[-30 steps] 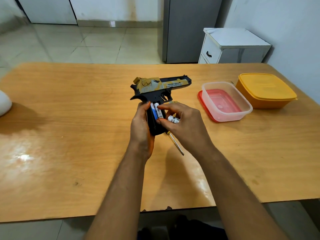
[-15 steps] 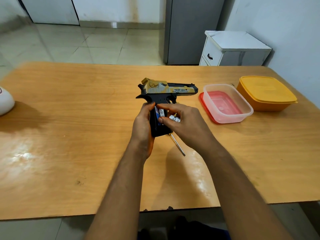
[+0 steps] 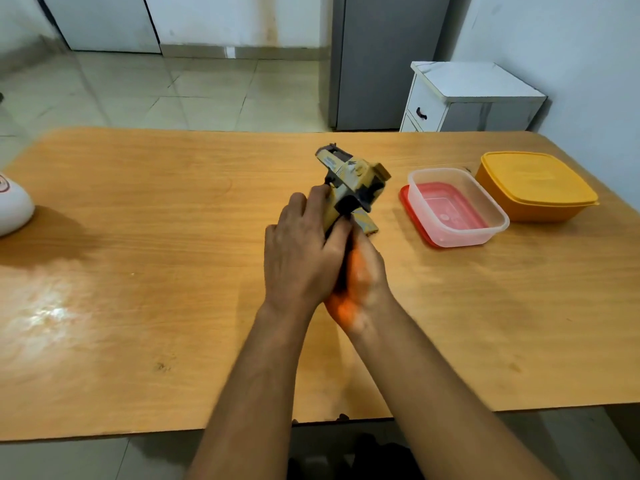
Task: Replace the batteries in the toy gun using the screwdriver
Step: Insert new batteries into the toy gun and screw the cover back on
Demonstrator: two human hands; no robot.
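The tan and black toy gun [image 3: 349, 174] is tilted up over the middle of the wooden table [image 3: 138, 237], muzzle pointing away and to the left. My left hand [image 3: 301, 251] wraps the grip from the left. My right hand [image 3: 362, 282] presses against the grip from below and the right, its palm glowing orange. Both hands hide the grip's lower part, the batteries and the screwdriver. A tan strip [image 3: 365, 221] shows just right of my fingers; I cannot tell whether it belongs to the gun. The picture is blurred by motion.
A clear plastic box [image 3: 485, 233] sits on a red lid to the right of the gun, with an orange lidded container [image 3: 533, 185] behind it. A white rounded object [image 3: 14, 206] lies at the left edge. A white cabinet [image 3: 474, 98] stands beyond the table.
The gun has been turned, so its muzzle now points away to the left instead of to the right. Both hands have closed over the grip, and the batteries and screwdriver are out of sight.
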